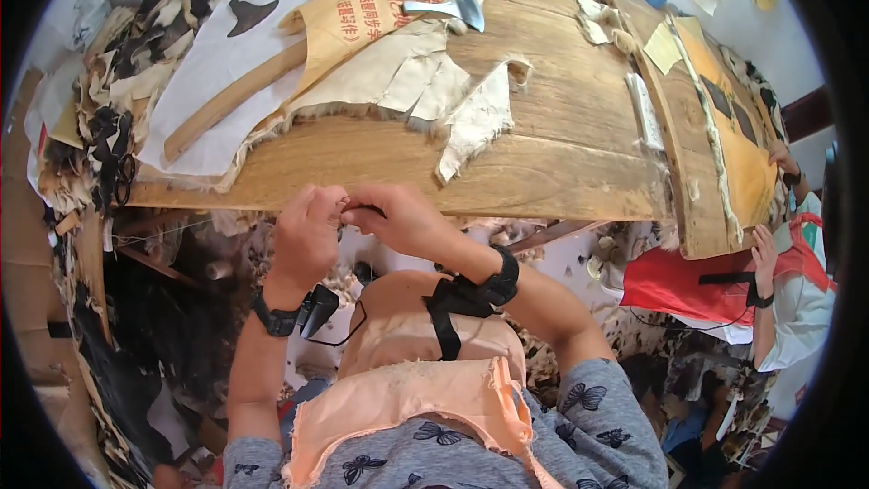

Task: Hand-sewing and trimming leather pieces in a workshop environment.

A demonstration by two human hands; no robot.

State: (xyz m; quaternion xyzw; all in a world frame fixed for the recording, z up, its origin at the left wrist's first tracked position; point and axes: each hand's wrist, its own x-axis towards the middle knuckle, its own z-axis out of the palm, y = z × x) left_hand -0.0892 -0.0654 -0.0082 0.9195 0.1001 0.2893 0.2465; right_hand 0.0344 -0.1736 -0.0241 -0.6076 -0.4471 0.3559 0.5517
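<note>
Head view, hands (348, 217) pinching small dark, near-level thread (367, 209)

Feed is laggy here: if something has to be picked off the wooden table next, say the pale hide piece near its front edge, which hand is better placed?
Probably the right hand: it sits almost directly below the pale hide piece, while the left hand is further left. Both pinch a small dark item together, so neither is free.

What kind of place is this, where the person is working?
Probably a small workshop for cutting fur or hide. Fuzzy-edged hide pieces lie on a rough wooden table, with scraps piled at its left and paper patterns.
</note>
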